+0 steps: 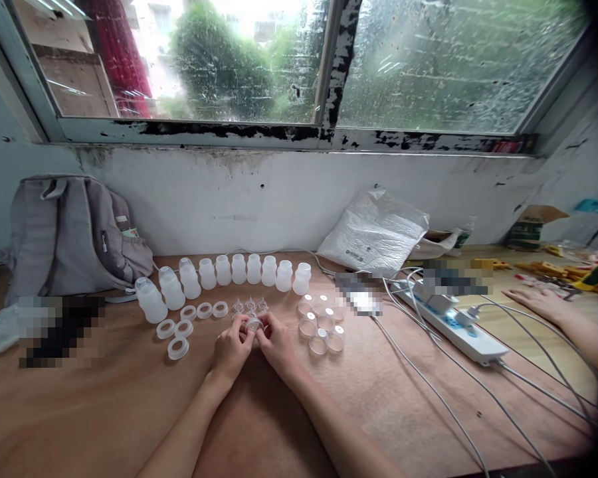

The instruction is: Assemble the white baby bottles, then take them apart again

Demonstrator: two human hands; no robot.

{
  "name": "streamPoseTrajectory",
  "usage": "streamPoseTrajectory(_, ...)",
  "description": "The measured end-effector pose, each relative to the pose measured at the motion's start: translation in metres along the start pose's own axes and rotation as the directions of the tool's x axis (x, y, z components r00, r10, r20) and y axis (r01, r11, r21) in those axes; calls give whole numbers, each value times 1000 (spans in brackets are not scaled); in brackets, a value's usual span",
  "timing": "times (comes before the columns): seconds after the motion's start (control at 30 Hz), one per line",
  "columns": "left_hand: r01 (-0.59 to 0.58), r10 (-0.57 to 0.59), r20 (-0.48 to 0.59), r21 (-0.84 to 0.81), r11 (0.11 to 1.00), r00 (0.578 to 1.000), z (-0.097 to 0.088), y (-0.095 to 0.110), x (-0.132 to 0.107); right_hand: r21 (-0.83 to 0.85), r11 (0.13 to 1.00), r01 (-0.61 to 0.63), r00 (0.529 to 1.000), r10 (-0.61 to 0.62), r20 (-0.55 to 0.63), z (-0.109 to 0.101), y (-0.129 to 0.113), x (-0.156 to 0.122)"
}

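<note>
My left hand (232, 348) and my right hand (276, 344) meet at the middle of the wooden table (104, 411), fingertips pinched together on one small clear plastic piece (254, 324). Just beyond them lie a few clear teat-like pieces (250, 306). White rings (189, 320) lie to the left. Clear round caps (321, 324) cluster to the right. A curved row of several translucent white bottles (224, 272) stands behind.
A grey backpack (70, 232) leans on the wall at the left. A white plastic bag (373, 232) lies behind the caps. A white power strip (453, 325) with cables crosses the right side. Another person's hand (541, 302) rests at the far right.
</note>
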State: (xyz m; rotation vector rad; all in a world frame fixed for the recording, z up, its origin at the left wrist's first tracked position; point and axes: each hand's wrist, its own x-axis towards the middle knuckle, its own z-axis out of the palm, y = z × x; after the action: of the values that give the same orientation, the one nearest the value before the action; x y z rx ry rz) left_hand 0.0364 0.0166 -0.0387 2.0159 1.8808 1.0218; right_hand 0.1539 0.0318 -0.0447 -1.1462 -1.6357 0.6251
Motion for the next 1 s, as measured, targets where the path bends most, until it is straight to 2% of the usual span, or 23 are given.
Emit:
streamPoseTrajectory(0.27,17,-17,21,-22,1000,1000,1,-1,-1,-77,996,53,998,-54,-15,0,2,-1)
streamPoseTrajectory(0.53,-25,27,27,-83,996,999,3,-2,-1,-143,988,56,998,-61,-30,0,5,-1)
streamPoseTrajectory(1.0,12,-12,-6,-40,999,1000,3,-3,1,-12,996,91,995,-90,51,-7,-6,-2)
